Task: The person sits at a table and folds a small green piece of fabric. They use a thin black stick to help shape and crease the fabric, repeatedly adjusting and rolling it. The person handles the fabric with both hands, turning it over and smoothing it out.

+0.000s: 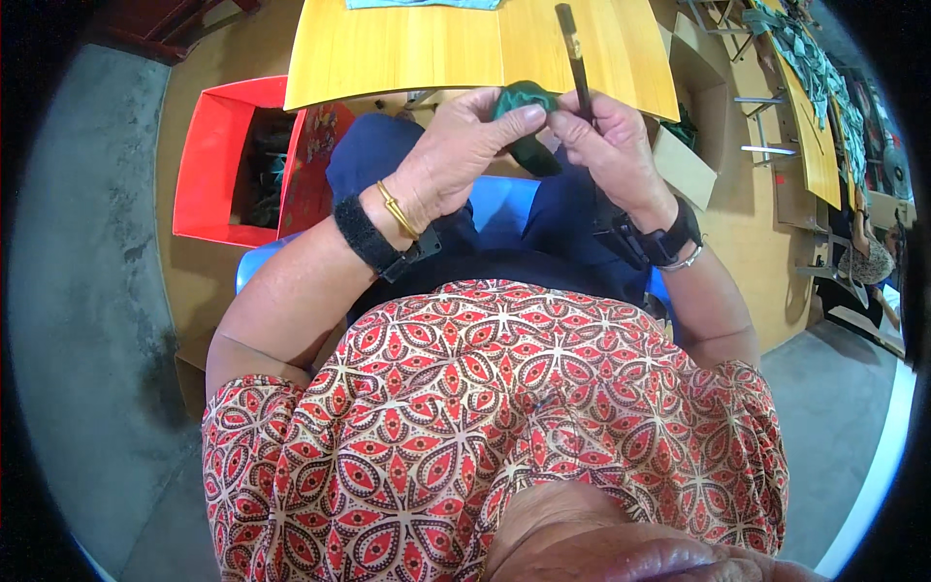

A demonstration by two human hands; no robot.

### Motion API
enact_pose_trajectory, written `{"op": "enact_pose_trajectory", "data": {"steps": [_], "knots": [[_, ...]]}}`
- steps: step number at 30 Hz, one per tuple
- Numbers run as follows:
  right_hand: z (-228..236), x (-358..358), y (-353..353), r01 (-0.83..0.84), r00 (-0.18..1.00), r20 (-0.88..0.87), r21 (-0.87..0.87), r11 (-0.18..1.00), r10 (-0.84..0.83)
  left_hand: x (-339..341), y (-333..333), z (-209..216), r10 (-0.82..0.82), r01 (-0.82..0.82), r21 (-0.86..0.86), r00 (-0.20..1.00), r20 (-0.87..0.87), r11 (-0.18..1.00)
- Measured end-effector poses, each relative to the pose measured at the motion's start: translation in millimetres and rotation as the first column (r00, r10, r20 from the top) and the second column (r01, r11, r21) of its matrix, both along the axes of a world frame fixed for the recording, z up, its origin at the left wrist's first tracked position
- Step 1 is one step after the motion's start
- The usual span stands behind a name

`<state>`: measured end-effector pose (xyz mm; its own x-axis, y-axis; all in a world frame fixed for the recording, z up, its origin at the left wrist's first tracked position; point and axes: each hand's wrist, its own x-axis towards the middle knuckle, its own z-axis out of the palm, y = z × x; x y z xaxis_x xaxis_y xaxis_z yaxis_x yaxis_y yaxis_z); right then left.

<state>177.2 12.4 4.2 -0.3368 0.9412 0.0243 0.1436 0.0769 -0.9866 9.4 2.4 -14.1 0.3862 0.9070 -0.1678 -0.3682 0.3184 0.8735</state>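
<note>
Green fabric (527, 95) held close to the counter (407, 48).
Your left hand (465, 144) pinches it; your right hand (616, 153) touches its edge, closed around a slim dark stick (575, 60).

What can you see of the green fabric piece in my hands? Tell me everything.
The green fabric piece is small, bunched and deep green, with lighter, shiny highlights near its top and a darker lower portion; it looks soft, perhaps velvety. It is held up near the table's near edge, above the lap. The left hand grips it, thumb across its front, while the right hand's fingertips meet its right side. The hands hide its full shape.
</note>
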Motion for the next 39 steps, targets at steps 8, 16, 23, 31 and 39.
{"op": "enact_pose_trajectory", "data": {"steps": [8,16,23,31,39], "knots": [[-6.3,5.1,5.7,0.057,0.998,-0.021,-0.049,0.997,-0.059,-3.7,7.2,-11.3,0.03,-0.03,-0.057,1.0,0.006,0.998],[-19.4,7.4,11.2,0.018,0.997,0.08,0.036,0.999,-0.021,3.4,-1.9,-2.7,-0.003,0.01,0.062,0.992,-0.124,0.998],[-14.1,-3.2,-3.3,-0.059,0.998,-0.007,0.06,0.996,0.06,2.0,0.8,-5.3,0.058,-0.056,0.03,0.997,-0.059,0.998],[-9.1,1.0,-2.1,-0.169,0.981,-0.136,-0.219,0.961,0.142,-0.3,8.0,-10.5,0.277,-0.27,0.067,0.952,-0.133,0.961],[-15.8,4.8,8.1,-0.054,0.998,0.038,-0.04,0.998,0.056,-0.1,4.9,-10.0,0.092,-0.092,-0.011,0.995,-0.025,0.996]]}}
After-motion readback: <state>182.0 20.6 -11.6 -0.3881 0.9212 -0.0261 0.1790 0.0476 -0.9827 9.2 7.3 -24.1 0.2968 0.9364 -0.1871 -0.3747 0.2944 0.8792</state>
